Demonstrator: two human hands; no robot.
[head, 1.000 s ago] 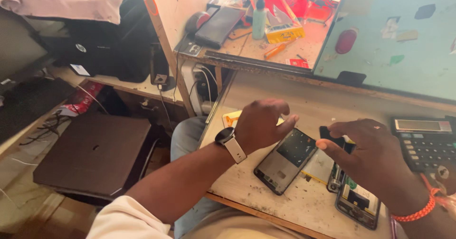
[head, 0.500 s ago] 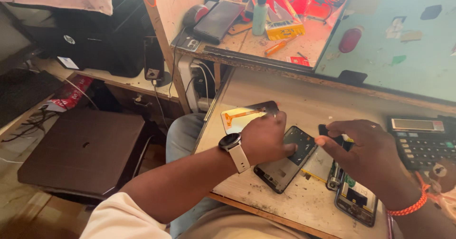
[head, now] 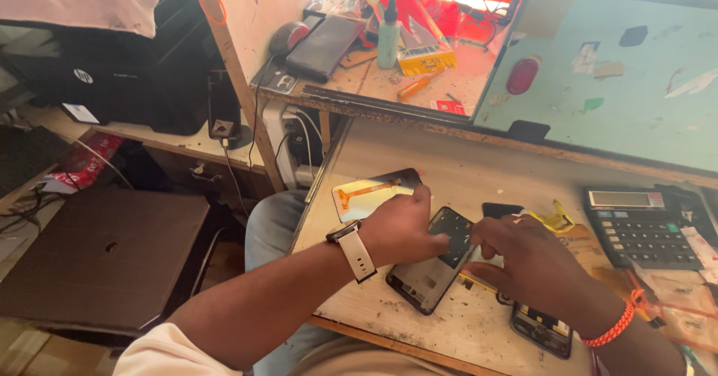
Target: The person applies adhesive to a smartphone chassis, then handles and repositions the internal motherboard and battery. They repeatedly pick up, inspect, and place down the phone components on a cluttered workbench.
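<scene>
An opened dark phone (head: 432, 265) lies face down on the worn wooden desk (head: 464, 170). My left hand (head: 400, 230), with a white-strapped watch (head: 351, 250) on the wrist, reaches over the phone's left side. Its fingertips pinch the right corner of a shiny reflective panel (head: 366, 195) with an orange flex strip. My right hand (head: 531, 260), wearing an orange bracelet (head: 615, 325), grips the phone's right edge between thumb and fingers. A second opened phone (head: 542, 330) lies partly under that hand.
A grey calculator (head: 639, 228) and a yellow packet (head: 557, 219) sit at the right. A shelf behind holds a tablet (head: 323, 45), a glue bottle (head: 388, 32) and tools. A closed laptop (head: 97, 253) and a black printer (head: 112, 77) are at the left.
My left hand has slid up and left from above the opened phone to the shiny panel's corner. The view has shifted right, and my right hand stays at the phone's edge.
</scene>
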